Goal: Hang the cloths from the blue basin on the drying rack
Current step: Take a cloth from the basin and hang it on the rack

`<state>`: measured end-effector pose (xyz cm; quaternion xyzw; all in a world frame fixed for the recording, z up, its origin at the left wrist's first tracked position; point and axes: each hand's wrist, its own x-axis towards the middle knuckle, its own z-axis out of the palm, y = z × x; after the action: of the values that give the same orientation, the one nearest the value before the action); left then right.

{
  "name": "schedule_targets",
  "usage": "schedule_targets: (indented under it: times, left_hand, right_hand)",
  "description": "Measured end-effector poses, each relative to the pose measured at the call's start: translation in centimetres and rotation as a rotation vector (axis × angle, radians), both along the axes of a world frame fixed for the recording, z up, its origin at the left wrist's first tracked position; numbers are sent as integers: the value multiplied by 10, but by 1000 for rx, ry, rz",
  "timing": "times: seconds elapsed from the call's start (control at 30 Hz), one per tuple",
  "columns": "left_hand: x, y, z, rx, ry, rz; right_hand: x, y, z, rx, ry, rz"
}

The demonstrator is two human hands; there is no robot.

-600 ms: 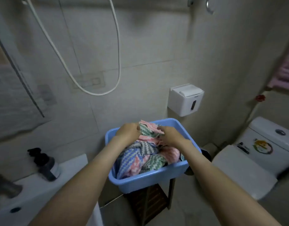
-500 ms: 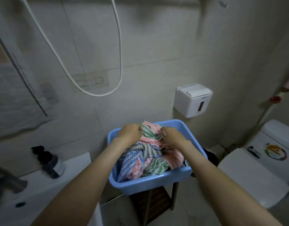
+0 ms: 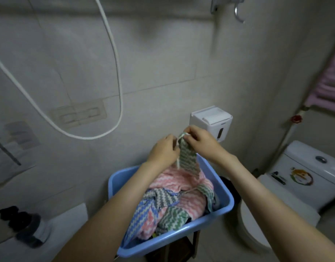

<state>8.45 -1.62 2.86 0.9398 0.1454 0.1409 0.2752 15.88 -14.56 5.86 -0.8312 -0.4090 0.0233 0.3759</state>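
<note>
Green cloth: green-and-white zigzag weave, drawn into a narrow strip, with a white hanging loop at its top corner. The top end is held above the blue basin. The lower end runs down into the pile of cloths inside the basin, which are crumpled pink, blue and grey-green zigzags. Right hand pinches the cloth's top corner. Left hand is curled on its edge beside the loop.

We were in a home bathroom: a toilet, a shower hose, tiled walls and a paper dispenser.
</note>
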Motion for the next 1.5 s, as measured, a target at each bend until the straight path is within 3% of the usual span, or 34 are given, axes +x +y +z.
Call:
schedule_targets:
  times: [0.13,0.33,0.47,0.67,0.83,1.07,1.2,1.5]
  left_hand:
    - [14,-10,31,-60,-145,-92]
    - [38,-61,74,-85,-196,-231]
    - [60,-119,83,-149,-140,-365]
    - [93,-217,78,-209,-54,-536]
    - [120,-312,70,24,48,-637]
    - [156,-442,61,68,160,-945]
    - [180,-501,51,-36,289,-1123]
    - [225,-539,46,-390,333,-1174]
  right_hand:
    - [6,-33,25,-11,31,-36]
    - [21,-102,40,4,-47,-289]
    - [30,-163,43,-68,-44,-466]
    - [25,-264,49,163,96,-670]
    - [30,-354,42,314,72,-836]
    - [21,-500,27,441,135,-1044]
    - [11,-571,15,506,152,-1133]
    - [2,-626,5,505,155,-1185]
